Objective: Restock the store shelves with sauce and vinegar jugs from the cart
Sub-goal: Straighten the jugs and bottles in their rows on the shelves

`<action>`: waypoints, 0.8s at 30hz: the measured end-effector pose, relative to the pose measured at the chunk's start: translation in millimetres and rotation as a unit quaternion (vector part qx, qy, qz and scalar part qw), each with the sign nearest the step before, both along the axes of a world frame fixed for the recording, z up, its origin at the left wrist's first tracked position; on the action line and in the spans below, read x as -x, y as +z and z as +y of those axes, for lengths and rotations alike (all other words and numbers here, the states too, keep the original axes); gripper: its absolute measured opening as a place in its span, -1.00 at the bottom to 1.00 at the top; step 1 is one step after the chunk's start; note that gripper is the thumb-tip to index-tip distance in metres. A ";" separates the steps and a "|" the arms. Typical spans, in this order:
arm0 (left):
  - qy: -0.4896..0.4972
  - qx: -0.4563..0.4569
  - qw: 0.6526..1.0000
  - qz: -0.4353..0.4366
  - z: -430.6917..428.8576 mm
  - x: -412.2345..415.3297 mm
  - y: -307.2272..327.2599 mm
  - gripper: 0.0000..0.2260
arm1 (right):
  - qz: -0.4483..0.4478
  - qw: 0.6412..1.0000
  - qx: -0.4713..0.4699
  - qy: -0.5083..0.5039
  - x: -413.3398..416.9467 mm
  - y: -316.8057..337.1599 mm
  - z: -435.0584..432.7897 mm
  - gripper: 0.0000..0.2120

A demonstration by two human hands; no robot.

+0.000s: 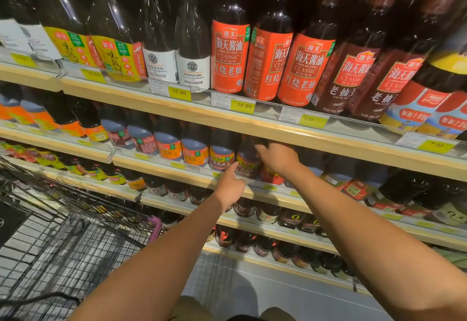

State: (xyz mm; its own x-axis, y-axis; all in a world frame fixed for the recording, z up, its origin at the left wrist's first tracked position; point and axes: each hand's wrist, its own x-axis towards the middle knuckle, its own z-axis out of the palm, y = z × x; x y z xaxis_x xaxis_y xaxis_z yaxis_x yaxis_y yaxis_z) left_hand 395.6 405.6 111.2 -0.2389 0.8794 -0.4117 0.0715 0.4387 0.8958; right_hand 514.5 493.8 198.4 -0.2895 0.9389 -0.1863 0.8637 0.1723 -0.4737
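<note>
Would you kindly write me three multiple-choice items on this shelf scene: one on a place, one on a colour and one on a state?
1. Where in the view is the wire cart?
A) lower left
B) upper right
C) on the top shelf

2. What colour is the 10.90 price tag?
A) blue
B) yellow
C) pink

3. What is the right hand doing?
A) resting in the wire cart
B) pulling off a price tag
C) gripping the top of a dark jug on a shelf

Key:
1 A: the cart's mesh fills the lower left corner.
2 B: the tag is plainly yellow.
3 C: its fingers curl over the jug's top, while the left hand touches the jug with one straight finger.
</note>
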 end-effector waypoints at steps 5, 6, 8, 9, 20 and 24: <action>-0.040 -0.007 0.999 0.013 0.0 7.7 -4.1 -0.33 | 0.091 0.979 0.181 -0.006 18.5 -1.0 11.3 -0.70; -0.047 -0.007 0.999 0.012 0.6 8.2 -5.8 -0.32 | 0.100 0.980 0.171 -0.015 19.4 -2.0 11.7 -0.68; -0.061 -0.006 0.998 0.004 2.2 8.5 -9.4 -0.31 | 0.125 0.980 0.151 -0.033 20.0 -1.9 9.5 -0.67; -0.067 -0.005 0.998 0.001 2.2 8.2 -9.6 -0.31 | 0.124 0.981 0.143 -0.037 19.2 -2.5 9.6 -0.66; -0.066 -0.022 0.998 -0.009 -5.3 17.7 -14.0 -0.39 | 0.008 0.996 0.088 0.021 25.3 7.7 5.9 -0.60; -0.038 -0.034 0.999 -0.005 -6.6 23.2 -15.8 -0.41 | 0.048 0.994 0.101 -0.005 29.3 3.7 3.5 -0.71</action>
State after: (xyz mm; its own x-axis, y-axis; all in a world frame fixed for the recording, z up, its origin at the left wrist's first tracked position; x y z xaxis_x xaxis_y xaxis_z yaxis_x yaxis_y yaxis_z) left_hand 372.4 399.0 95.5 -0.1663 0.9211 -0.3521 0.0928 0.3701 0.9243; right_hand 485.2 497.3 202.1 -0.3052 0.8880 -0.3441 0.8143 0.0560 -0.5777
